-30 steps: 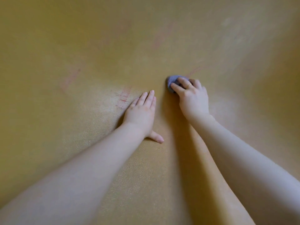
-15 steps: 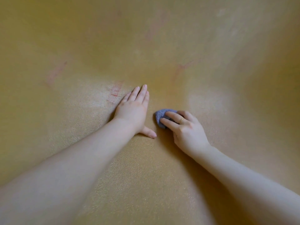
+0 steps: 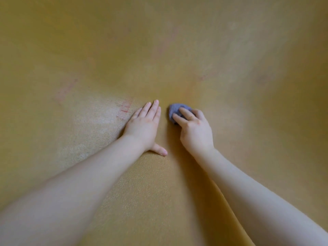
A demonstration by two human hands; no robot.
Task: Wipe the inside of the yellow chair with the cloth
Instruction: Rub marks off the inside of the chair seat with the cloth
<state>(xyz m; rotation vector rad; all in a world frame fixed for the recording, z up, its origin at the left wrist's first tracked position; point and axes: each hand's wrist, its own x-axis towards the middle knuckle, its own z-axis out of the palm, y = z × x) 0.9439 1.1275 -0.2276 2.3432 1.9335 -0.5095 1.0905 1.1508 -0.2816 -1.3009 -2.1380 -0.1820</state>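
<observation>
right hand (image 3: pixel 194 130) has the little blue cloth (image 3: pixel 175 109) bunched under curled fingers mid-frame, soft and light, left hand (image 3: pixel 143 126) flat on the yellow chair (image 3: pixel 159 192)

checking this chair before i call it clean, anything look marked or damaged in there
Yes. Red scuff lines mark the yellow chair just beyond the left hand, with fainter pinkish smears farther left. The right hand holds the cloth off to the right of them.

Faint red scuff marks (image 3: pixel 125 108)
</observation>
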